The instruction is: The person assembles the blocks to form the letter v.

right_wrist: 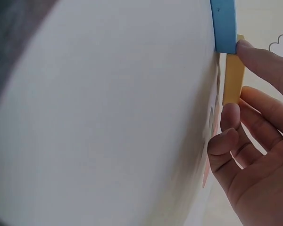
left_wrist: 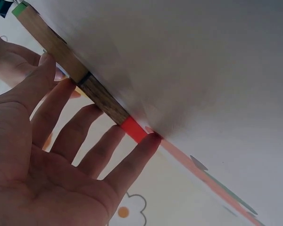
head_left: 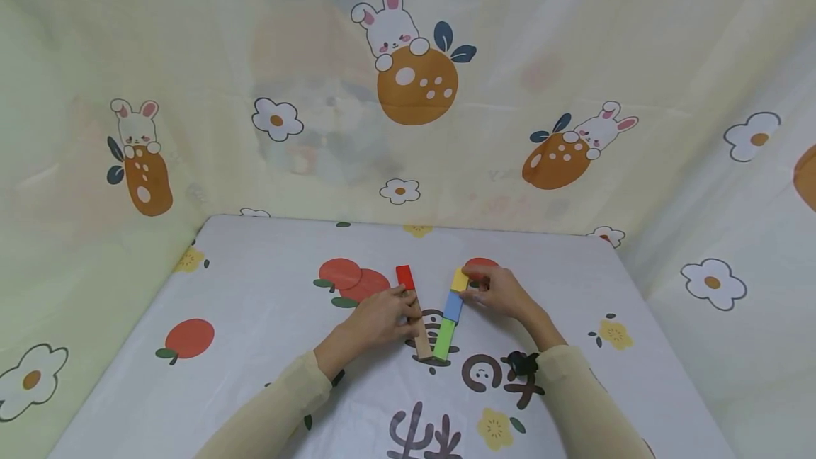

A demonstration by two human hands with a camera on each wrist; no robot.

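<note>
Two lines of small blocks lie on the cloth and nearly meet at their near ends, like a V. The left line has a red block [head_left: 404, 275] at the far end, then a darker wooden block [left_wrist: 104, 100] and a pale wooden block [left_wrist: 54, 43]. My left hand [head_left: 382, 319] rests its spread fingertips along that line's side. On the right run a green block [head_left: 444, 341], a blue block [head_left: 452, 307] and a yellow block [head_left: 460, 280]. My right hand [head_left: 502, 292] pinches the yellow block, thumb at its joint with the blue one and a fingertip at its far end.
The white tablecloth [head_left: 255, 381] carries printed fruit, flowers and lettering. Behind the table hangs a printed curtain [head_left: 319, 168], with more curtain at both sides. A small black object [head_left: 521, 363] sits at the right wrist.
</note>
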